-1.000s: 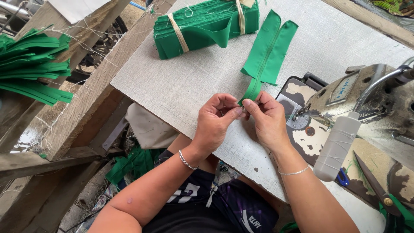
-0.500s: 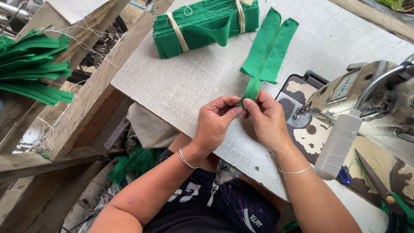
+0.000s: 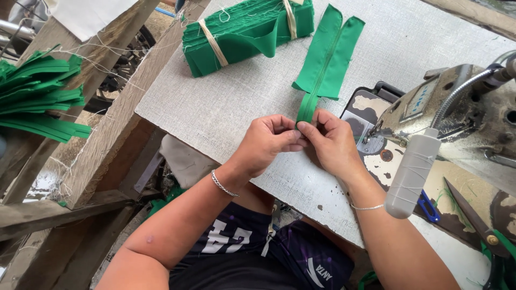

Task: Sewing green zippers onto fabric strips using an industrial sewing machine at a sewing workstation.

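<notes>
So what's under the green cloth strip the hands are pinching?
Under the green cloth strip lies the grey table top. Its near end disappears between the left hand and the right hand, so that end is covered by fingers.

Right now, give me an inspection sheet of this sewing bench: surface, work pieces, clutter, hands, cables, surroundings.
Surface: grey textured table top, worn and stained at its near edge.
Work pieces: green fabric strip lying flat, its near end pinched; tied green bundle at the far side.
Clutter: scissors, white thread cone.
Hands: left hand and right hand, each with a fingertip grip on the strip's end.
Cables: flexible metal hose on the sewing machine.
Surroundings: green strips on a wooden frame to the left.
</notes>
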